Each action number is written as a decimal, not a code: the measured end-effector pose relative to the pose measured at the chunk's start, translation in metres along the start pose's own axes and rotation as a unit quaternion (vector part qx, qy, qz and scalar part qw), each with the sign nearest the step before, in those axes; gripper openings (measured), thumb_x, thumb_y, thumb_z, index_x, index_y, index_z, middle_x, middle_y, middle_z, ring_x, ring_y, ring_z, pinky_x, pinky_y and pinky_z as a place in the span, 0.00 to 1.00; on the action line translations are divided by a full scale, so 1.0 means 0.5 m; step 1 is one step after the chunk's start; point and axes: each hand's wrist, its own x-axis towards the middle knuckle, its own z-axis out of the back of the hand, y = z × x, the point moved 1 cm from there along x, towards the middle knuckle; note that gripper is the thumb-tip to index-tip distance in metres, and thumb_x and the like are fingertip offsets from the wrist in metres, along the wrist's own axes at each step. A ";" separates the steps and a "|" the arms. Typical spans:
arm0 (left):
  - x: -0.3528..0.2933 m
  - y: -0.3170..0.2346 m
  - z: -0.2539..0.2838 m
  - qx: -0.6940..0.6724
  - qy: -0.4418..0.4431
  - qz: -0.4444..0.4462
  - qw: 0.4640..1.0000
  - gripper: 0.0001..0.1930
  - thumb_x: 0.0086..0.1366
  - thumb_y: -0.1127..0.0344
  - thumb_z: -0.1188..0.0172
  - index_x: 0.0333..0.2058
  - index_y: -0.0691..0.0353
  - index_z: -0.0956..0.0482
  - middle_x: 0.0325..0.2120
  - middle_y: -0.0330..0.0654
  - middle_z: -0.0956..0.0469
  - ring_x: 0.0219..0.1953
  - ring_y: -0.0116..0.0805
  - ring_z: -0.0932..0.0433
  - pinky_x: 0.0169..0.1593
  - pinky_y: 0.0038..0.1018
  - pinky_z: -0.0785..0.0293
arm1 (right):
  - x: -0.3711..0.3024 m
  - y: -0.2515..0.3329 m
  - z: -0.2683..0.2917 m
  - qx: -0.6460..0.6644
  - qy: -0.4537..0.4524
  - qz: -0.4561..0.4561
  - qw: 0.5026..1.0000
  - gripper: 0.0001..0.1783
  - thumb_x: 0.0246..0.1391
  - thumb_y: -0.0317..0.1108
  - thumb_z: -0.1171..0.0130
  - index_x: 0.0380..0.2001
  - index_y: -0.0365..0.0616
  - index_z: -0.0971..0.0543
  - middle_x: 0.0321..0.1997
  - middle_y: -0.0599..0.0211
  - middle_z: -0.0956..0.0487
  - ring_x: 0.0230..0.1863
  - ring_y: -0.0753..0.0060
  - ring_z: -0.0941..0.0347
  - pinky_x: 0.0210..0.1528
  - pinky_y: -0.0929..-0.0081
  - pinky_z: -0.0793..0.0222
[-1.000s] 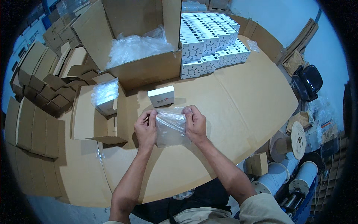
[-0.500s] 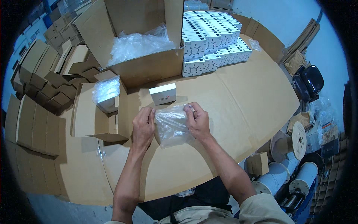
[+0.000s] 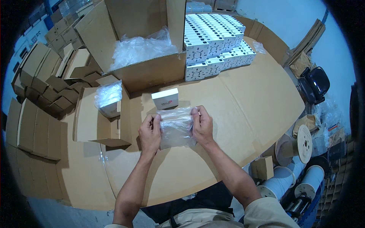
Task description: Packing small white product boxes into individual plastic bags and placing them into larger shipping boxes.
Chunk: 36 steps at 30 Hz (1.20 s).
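A clear plastic bag is stretched between my two hands above the cardboard-covered table. My left hand pinches the bag's left edge and my right hand pinches its right edge. Just beyond the bag, a small white box stands on the table, apart from both hands.
A large open carton holding clear bags stands at the back. Stacked white boxes sit at its right. A smaller open carton with plastic lies left, beside piles of flat cartons. Spools stand lower right.
Both hands have lifted the bag slightly away from me and spread it a little wider. The white box has not moved.
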 end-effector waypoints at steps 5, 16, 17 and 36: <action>0.004 -0.006 0.003 -0.088 0.005 0.043 0.995 0.12 0.75 0.61 0.47 0.32 0.60 0.27 0.21 0.31 0.30 0.23 0.15 0.34 0.26 0.19 0.37 | 0.004 -0.003 0.002 0.005 -0.055 0.029 0.998 0.16 0.72 0.39 0.53 0.33 0.38 0.28 0.17 0.62 0.29 0.20 0.74 0.31 0.25 0.68 0.36; 0.015 0.009 0.009 -0.154 0.020 0.028 0.987 0.19 0.68 0.74 0.38 0.52 0.60 0.37 0.29 0.44 0.17 0.28 0.21 0.22 0.28 0.19 0.29 | 0.015 0.011 0.018 0.013 0.006 -0.014 1.000 0.12 0.70 0.34 0.55 0.49 0.42 0.26 0.30 0.59 0.20 0.29 0.73 0.25 0.33 0.69 0.30; 0.018 0.010 0.012 -0.155 0.019 0.028 0.987 0.19 0.68 0.74 0.38 0.52 0.60 0.37 0.29 0.44 0.17 0.28 0.21 0.22 0.28 0.19 0.29 | 0.018 0.017 0.028 0.068 0.029 0.016 0.997 0.15 0.66 0.31 0.51 0.54 0.44 0.27 0.37 0.57 0.19 0.35 0.69 0.24 0.40 0.67 0.28; -0.024 -0.059 0.005 0.007 0.012 -0.081 0.997 0.13 0.74 0.59 0.44 0.45 0.63 0.21 0.23 0.34 0.24 0.26 0.22 0.28 0.33 0.24 0.28 | -0.008 0.020 0.025 0.074 0.067 0.033 0.994 0.13 0.66 0.35 0.42 0.34 0.35 0.18 0.21 0.70 0.21 0.21 0.81 0.27 0.26 0.77 0.29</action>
